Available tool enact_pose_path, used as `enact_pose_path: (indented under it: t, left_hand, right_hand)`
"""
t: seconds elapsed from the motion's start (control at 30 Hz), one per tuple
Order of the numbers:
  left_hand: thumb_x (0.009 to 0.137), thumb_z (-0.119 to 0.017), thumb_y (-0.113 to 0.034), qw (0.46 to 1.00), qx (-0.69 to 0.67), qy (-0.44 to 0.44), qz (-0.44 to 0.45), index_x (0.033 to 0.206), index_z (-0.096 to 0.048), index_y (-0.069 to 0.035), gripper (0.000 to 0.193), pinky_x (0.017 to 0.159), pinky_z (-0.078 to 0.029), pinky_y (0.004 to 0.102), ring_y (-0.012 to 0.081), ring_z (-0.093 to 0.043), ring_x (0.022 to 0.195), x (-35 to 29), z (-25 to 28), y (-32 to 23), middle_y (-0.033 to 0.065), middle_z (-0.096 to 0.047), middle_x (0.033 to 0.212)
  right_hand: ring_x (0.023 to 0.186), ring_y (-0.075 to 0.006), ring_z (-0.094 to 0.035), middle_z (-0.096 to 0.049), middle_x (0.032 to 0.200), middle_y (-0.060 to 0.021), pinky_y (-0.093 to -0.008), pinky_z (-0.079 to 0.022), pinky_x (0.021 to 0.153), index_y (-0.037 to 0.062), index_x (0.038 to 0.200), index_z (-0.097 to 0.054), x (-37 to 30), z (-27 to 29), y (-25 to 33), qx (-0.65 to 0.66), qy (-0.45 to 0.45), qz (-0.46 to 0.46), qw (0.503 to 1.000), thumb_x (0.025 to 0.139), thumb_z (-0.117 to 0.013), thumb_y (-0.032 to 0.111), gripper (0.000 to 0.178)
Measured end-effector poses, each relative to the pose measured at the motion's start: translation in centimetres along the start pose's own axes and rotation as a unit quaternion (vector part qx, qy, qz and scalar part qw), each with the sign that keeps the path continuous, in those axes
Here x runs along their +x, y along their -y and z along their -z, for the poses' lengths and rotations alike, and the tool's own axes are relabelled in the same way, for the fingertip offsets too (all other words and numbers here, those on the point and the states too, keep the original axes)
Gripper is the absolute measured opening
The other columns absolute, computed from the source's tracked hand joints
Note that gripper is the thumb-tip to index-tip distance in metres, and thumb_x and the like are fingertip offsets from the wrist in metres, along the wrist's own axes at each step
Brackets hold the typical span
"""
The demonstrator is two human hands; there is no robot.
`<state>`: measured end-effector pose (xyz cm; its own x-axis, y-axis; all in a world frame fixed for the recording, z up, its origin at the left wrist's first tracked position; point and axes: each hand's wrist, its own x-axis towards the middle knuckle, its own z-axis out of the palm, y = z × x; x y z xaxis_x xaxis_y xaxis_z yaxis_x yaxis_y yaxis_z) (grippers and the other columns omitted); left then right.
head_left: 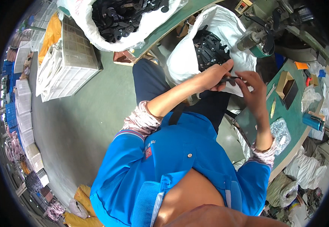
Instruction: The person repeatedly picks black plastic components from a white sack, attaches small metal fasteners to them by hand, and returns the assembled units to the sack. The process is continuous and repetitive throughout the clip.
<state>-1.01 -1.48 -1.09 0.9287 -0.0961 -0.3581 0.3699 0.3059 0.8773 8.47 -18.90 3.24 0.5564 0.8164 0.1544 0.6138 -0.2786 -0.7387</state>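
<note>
My left hand is closed around a small black part, its thumb stretched along the top. From the other side, the bent fingers of my right hand pinch the same part. Both hands hang over the near rim of a white woven sack. Many similar black parts, slim and dark, lie heaped inside that sack. The exact shape of the held piece is mostly hidden by my fingers.
Another white sack of black parts stands on a green bench. A machine rises right of the near sack. On the right green table lie an open cardboard box and a clear plastic bag. White crates stand left.
</note>
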Motion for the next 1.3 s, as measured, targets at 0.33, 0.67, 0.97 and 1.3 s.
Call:
enact_pose_path:
  t: [0.33, 0.67, 0.97, 1.3]
  left_hand:
    - [0.089, -0.065, -0.033, 0.94, 0.269, -0.121, -0.174, 0.119, -0.06, -0.003, 0.042, 0.063, -0.053, 0.0262, 0.0121, -0.065, 0.073, -1.0, 10.2, -1.0, 0.0058, -0.07, 0.087]
    - [0.062, -0.082, -0.026, 0.5, 0.716, -0.485, 0.037, 0.148, -0.025, -0.005, 0.105, 0.11, -0.029, 0.0532, 0.0413, -0.033, 0.134, -6.5, 33.5, -10.9, 0.0243, -0.037, 0.143]
    - [0.067, -0.073, -0.023, 0.612, 0.661, -0.419, 0.111, 0.141, -0.042, -0.011, 0.081, 0.096, -0.046, 0.0473, 0.0438, -0.046, 0.124, -5.7, 38.6, -15.1, 0.0254, -0.048, 0.134]
    - [0.078, -0.058, -0.003, 0.502, 0.708, -0.489, 0.092, 0.146, -0.034, -0.013, 0.073, 0.097, -0.046, 0.0515, 0.0503, -0.038, 0.128, -3.5, 38.3, -11.9, 0.0282, -0.038, 0.141]
  right_hand:
    - [0.071, -0.0154, -0.06, -0.065, 0.085, -0.0082, -0.0255, -0.046, 0.063, 0.0009, 0.103, -0.067, -3.2, -3.1, 0.7, 0.082, -0.066, -0.057, 0.993, 0.083, -0.07, 0.001, 0.02]
    - [0.067, -0.0058, -0.055, -0.061, 0.079, -0.0003, -0.0196, -0.045, 0.06, -0.0011, 0.105, -0.064, -6.1, -9.0, 2.6, 0.343, -0.077, -0.218, 0.91, 0.087, -0.068, 0.002, 0.019]
    - [0.073, -0.0055, -0.055, -0.061, 0.085, -0.0005, -0.0195, -0.045, 0.064, -0.0018, 0.104, -0.065, -5.6, -9.8, 3.8, 0.336, -0.053, -0.245, 0.908, 0.088, -0.067, 0.002, 0.016]
    - [0.073, -0.005, -0.055, -0.06, 0.085, -0.0002, -0.0193, -0.044, 0.064, -0.0026, 0.104, -0.064, -4.4, -10.5, 4.1, 0.375, -0.036, -0.24, 0.895, 0.089, -0.066, 0.003, 0.016]
